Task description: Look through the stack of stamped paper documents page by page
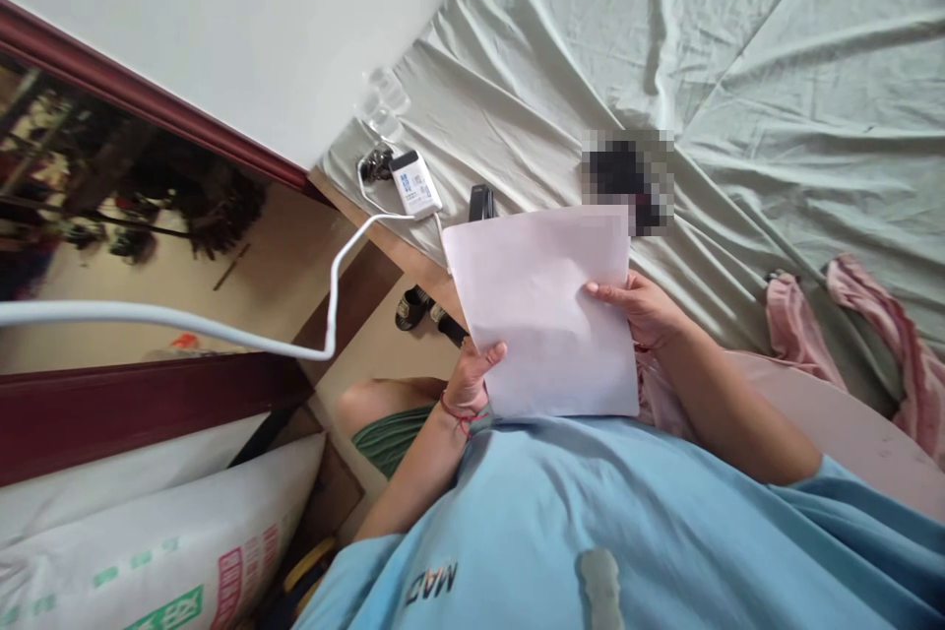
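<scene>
A blank white sheet of paper point(553, 315) is held up in front of my chest, over my lap. My left hand point(472, 376) grips its lower left edge, the thumb lying on the face and the other fingers behind it. On the right edge, a little higher, my right hand point(642, 307) pinches the sheet the same way. Whether it is one sheet or a few together, I cannot tell. Just beyond the paper's top edge stands a small black object point(481, 202), partly covered by the sheet.
A white power bank point(414, 185) with a white cable point(332, 295) lies at the edge of the bed point(532, 69). Pink cloth straps point(801, 325) lie at the right. Dark slippers point(411, 308) rest on the floor. White printed sacks point(169, 541) stand at lower left.
</scene>
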A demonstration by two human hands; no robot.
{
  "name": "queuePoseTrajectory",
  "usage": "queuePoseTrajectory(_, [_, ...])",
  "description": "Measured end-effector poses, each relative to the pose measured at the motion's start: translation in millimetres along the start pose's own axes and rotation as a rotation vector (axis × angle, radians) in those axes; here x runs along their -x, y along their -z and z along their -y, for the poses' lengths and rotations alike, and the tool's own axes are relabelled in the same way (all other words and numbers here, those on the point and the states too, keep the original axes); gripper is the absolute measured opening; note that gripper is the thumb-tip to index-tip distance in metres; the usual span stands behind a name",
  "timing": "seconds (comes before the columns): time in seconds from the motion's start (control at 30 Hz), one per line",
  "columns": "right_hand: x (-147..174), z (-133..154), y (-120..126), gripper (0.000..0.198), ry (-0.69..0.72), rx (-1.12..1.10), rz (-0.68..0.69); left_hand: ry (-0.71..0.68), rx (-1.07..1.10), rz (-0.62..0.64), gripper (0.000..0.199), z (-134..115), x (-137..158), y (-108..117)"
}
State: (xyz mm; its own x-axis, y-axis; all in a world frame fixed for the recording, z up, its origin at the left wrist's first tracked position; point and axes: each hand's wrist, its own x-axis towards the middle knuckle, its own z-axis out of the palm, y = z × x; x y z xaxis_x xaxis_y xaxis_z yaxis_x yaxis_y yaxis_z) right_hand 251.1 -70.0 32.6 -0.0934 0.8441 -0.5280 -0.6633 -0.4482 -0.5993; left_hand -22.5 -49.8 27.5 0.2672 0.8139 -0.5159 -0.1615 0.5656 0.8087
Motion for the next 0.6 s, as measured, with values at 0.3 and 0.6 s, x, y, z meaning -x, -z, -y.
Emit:
queuePoseTrajectory(0.3, [5,-1,3,0.048,0.021,0.03,0.023,-0.001,-0.113,-0.002,0.049,-13,-11,-18])
queuePoseTrajectory(0.6, [-1,-2,14,0.042,0.142,0.294,0.152,-0.194,-0.087,-0.068,0.044,-55,-27,-18])
